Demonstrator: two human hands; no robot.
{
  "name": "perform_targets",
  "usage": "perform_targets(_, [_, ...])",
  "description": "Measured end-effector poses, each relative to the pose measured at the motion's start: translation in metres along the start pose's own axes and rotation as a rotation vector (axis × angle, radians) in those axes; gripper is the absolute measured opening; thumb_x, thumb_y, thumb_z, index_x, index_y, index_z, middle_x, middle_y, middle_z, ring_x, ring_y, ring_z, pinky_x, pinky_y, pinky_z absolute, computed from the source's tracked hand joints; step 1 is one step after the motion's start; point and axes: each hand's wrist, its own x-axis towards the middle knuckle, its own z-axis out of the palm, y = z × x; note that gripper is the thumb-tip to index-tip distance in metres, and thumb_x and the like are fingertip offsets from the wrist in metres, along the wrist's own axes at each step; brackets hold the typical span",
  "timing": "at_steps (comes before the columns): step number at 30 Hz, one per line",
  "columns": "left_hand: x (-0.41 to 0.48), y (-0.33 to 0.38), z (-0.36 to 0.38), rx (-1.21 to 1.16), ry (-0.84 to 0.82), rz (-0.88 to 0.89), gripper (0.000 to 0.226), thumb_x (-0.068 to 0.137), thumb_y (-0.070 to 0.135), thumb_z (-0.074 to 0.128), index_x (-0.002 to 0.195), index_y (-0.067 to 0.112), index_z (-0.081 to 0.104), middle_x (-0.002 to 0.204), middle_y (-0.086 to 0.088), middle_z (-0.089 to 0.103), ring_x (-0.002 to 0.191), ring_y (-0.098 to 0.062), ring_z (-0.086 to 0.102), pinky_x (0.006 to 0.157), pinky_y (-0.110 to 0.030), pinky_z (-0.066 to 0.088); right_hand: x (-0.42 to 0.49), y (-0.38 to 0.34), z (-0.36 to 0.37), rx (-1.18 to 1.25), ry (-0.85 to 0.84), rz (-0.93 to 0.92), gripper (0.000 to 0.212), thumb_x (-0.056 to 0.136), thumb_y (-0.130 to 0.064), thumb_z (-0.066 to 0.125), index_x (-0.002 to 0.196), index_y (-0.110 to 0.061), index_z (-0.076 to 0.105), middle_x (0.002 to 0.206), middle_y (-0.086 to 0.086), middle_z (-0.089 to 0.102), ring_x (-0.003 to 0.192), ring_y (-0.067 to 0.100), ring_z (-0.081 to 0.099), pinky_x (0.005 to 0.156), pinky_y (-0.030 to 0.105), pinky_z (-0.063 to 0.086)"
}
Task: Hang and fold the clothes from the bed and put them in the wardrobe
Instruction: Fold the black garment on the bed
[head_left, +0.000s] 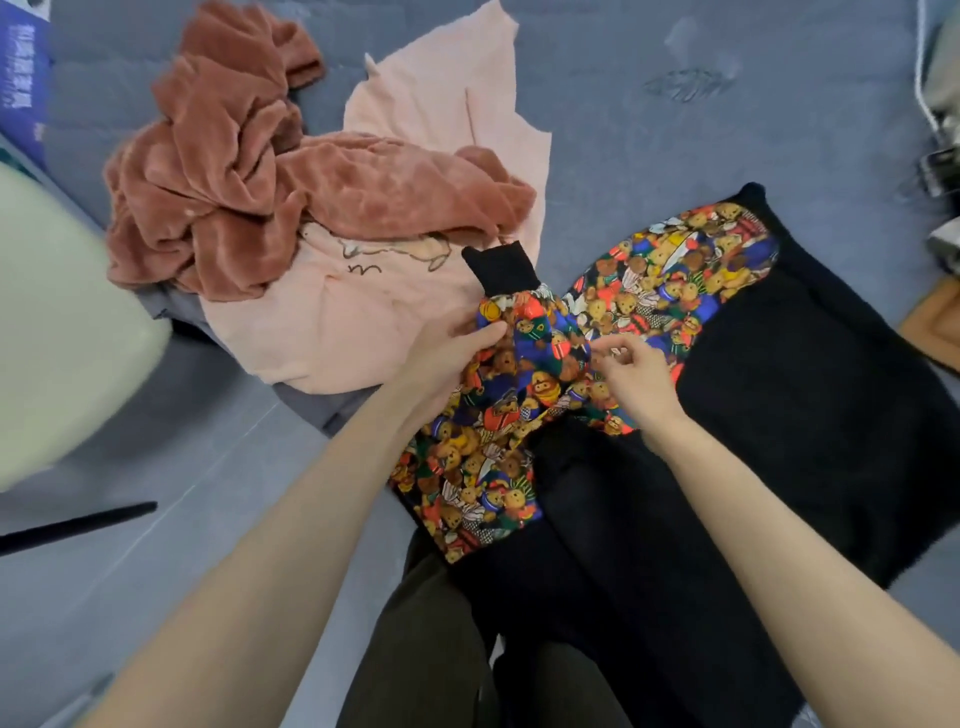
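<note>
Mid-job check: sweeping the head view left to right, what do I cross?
A pale green rounded object, crumpled rust-brown plush garment, left hand, right hand (both on bear-print fabric), the sweater's black knit body.

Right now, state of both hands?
Left hand: grips the teddy-print sweater by its sleeve, below the cuff.
Right hand: pinches the same sweater's print fabric.

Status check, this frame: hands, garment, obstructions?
Left hand grips the sleeve near its cuff; right hand pinches the sweater at its print. Sweater spread on bed. Pink top and rust fleece piled alongside, under the cuff.
</note>
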Motion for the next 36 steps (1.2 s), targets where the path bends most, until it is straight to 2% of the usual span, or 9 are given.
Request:
perform_targets(2, [-0.009, 0.001, 0.014, 0.032, -0.053, 0.039, 0.027, 0.09, 0.01, 0.064, 0.117, 0.012, 0.065, 0.116, -0.009, 0.069, 0.111, -0.022, 0.064, 0.1, -0.039, 0.049, -0.006, -0.002, -0.015, 0.248, 0.058, 0.079, 0.018, 0.097, -0.017, 0.048, 0.098, -0.019, 0.066, 0.083, -0.007, 0.056, 0.064, 0.006, 0.049, 0.046, 0.013, 0.042])
perform_targets(5, [-0.027, -0.003, 0.044, 0.206, -0.13, 0.062, 0.04, 0.086, 0.015, 0.07, 0.125, 0.016, 0.062, 0.121, -0.002, 0.067, 0.116, -0.017, 0.06, 0.102, -0.033, 0.046, -0.023, 0.0, -0.041, 0.666, -0.173, 0.215, 0.031, 0.102, -0.035, 0.04, 0.102, -0.019, 0.067, 0.077, -0.005, 0.059, 0.054, 0.006, 0.044, 0.054, 0.02, 0.048])
perform_targets(9, [-0.058, -0.033, 0.085, 0.436, -0.198, 0.084, 0.032, 0.084, 0.014, 0.072, 0.105, 0.038, 0.065, 0.101, 0.018, 0.066, 0.091, 0.003, 0.06, 0.078, -0.005, 0.045, -0.048, 0.036, -0.075, 0.663, -0.253, 0.216, 0.05, 0.098, -0.058, 0.034, 0.096, -0.02, 0.066, 0.082, -0.002, 0.064, 0.06, 0.01, 0.053, 0.071, 0.029, 0.051])
perform_targets(13, [-0.088, -0.082, 0.124, 0.68, -0.273, 0.19, 0.032, 0.087, 0.009, 0.068, 0.116, 0.024, 0.067, 0.1, 0.015, 0.062, 0.083, 0.017, 0.054, 0.075, 0.003, 0.037, -0.077, 0.092, -0.108, 0.626, -0.298, 0.271, 0.056, 0.087, -0.07, 0.044, 0.107, -0.022, 0.063, 0.093, 0.003, 0.069, 0.076, 0.018, 0.067, 0.079, 0.041, 0.058])
perform_targets(17, [-0.115, -0.135, 0.164, 0.857, -0.379, 0.243, 0.031, 0.09, 0.013, 0.064, 0.12, 0.021, 0.066, 0.106, 0.009, 0.059, 0.098, 0.001, 0.051, 0.08, 0.003, 0.032, -0.117, 0.148, -0.127, 0.523, -0.236, 0.319, 0.031, 0.085, -0.04, 0.07, 0.105, -0.021, 0.057, 0.106, 0.004, 0.069, 0.092, 0.021, 0.071, 0.074, 0.041, 0.06])
perform_targets(20, [-0.135, -0.167, 0.191, 0.876, -0.452, 0.231, 0.032, 0.09, 0.014, 0.065, 0.121, 0.024, 0.066, 0.108, 0.011, 0.06, 0.104, -0.002, 0.053, 0.085, -0.002, 0.035, -0.147, 0.189, -0.137, 0.523, -0.044, 0.335, 0.01, 0.084, -0.006, 0.063, 0.09, -0.014, 0.065, 0.093, 0.006, 0.07, 0.088, 0.021, 0.068, 0.072, 0.036, 0.058])
perform_targets(27, [-0.162, -0.216, 0.224, 0.784, -0.551, -0.039, 0.016, 0.086, 0.031, 0.07, 0.102, 0.032, 0.07, 0.089, 0.016, 0.068, 0.084, 0.003, 0.061, 0.069, -0.009, 0.047, -0.213, 0.272, -0.149, 0.633, 0.35, 0.47, 0.022, 0.077, 0.002, 0.054, 0.068, -0.018, 0.056, 0.06, -0.006, 0.061, 0.06, 0.012, 0.06, 0.05, 0.021, 0.048])
perform_targets(32, [-0.147, -0.234, 0.212, 0.929, -0.293, -0.025, 0.019, 0.096, 0.016, 0.054, 0.11, 0.012, 0.067, 0.111, -0.001, 0.066, 0.091, -0.008, 0.057, 0.073, -0.011, 0.043, -0.229, 0.322, -0.147, 0.417, 0.502, 0.64, 0.011, 0.082, -0.007, 0.057, 0.089, -0.014, 0.054, 0.092, 0.006, 0.063, 0.086, 0.023, 0.056, 0.065, 0.031, 0.042])
perform_targets(36, [-0.126, -0.23, 0.182, 1.393, -0.222, 0.149, 0.037, 0.093, 0.02, 0.055, 0.13, 0.024, 0.056, 0.138, -0.006, 0.044, 0.129, -0.026, 0.039, 0.102, -0.027, 0.03, -0.233, 0.335, -0.133, 0.076, 0.57, 0.599, 0.051, 0.08, -0.009, 0.063, 0.127, -0.013, 0.043, 0.132, 0.013, 0.044, 0.121, 0.033, 0.036, 0.093, 0.039, 0.036])
